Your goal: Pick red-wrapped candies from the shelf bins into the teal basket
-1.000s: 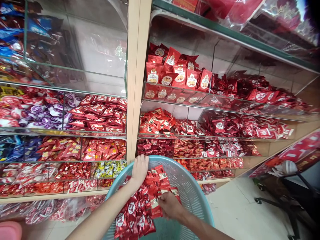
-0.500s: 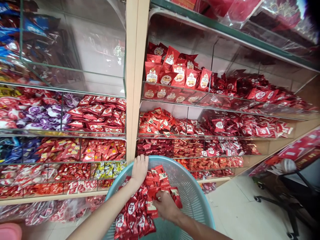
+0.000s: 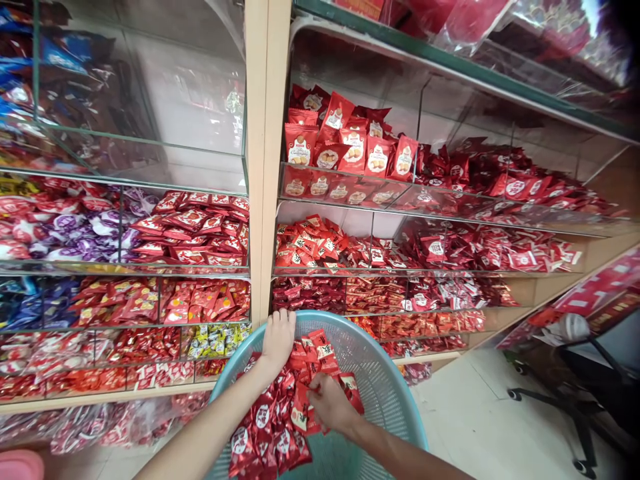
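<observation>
A round blue-green plastic basket (image 3: 395, 393) with perforated walls stands in front of me, holding many small red packets (image 3: 263, 417). My left hand (image 3: 278, 340) grips the far rim, its fingers curled over the edge. Inside the basket, my right hand (image 3: 330, 400) is closed, thumb and fingers pinching a red packet with a cream label (image 3: 301, 408). More such packets (image 3: 320, 350) lie just beyond that hand. Dark red shiny packets with round white labels fill the left side, partly covered by my left forearm.
Behind the basket rise shelves with glass dividers, full of red, purple, yellow and blue wrapped packets (image 3: 193, 227). A wooden post (image 3: 263, 160) separates two shelf units. A wheeled black chair (image 3: 575, 407) stands at right; a pink tub (image 3: 21, 465) sits at lower left.
My right hand has shifted slightly up, and the packet at its fingers has tilted. My left hand stays on the rim. The view has moved a little.
</observation>
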Action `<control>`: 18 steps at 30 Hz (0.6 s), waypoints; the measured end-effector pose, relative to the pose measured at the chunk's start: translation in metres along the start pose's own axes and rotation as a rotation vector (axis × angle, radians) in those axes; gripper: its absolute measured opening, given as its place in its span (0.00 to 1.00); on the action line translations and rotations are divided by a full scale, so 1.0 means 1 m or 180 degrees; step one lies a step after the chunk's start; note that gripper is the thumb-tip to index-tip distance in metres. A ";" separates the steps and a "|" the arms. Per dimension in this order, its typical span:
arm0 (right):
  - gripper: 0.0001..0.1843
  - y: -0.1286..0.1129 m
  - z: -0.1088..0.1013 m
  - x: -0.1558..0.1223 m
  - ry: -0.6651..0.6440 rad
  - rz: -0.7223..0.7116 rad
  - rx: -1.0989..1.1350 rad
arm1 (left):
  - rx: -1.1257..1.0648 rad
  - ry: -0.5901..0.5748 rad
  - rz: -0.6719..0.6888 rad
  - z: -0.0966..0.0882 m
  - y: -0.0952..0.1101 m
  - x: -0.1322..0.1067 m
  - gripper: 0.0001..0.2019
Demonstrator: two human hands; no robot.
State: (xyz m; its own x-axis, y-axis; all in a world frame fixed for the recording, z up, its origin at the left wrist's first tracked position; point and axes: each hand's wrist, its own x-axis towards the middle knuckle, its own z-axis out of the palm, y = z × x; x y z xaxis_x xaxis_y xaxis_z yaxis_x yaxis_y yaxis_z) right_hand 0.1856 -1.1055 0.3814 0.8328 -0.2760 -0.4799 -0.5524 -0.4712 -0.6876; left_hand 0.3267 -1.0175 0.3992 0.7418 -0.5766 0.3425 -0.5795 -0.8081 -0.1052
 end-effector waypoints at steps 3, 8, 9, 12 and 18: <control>0.08 -0.002 -0.008 0.001 -0.0252 0.0102 0.0158 | -0.0049 0.0005 0.0003 0.001 0.000 -0.001 0.13; 0.12 -0.012 -0.038 0.012 -0.0462 -0.0331 -0.0205 | -0.0101 0.0030 -0.0002 0.005 0.000 -0.002 0.14; 0.11 -0.015 -0.043 0.015 -0.0375 -0.0405 -0.0324 | -0.0105 0.0044 -0.0007 0.006 0.000 -0.002 0.14; 0.09 -0.023 -0.047 0.023 0.0005 -0.0677 -0.0732 | -0.0093 0.0081 -0.0006 0.007 0.000 -0.003 0.15; 0.12 -0.032 -0.032 0.018 0.0338 -0.0921 -0.1900 | 0.0040 0.0005 0.0020 0.004 0.000 -0.001 0.13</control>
State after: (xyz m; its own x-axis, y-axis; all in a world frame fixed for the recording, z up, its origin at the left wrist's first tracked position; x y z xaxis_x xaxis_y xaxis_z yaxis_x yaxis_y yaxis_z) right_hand 0.2191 -1.1216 0.4122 0.9601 -0.1356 -0.2444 -0.2171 -0.9126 -0.3466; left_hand 0.3269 -1.0170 0.3954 0.7377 -0.5813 0.3433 -0.5797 -0.8060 -0.1191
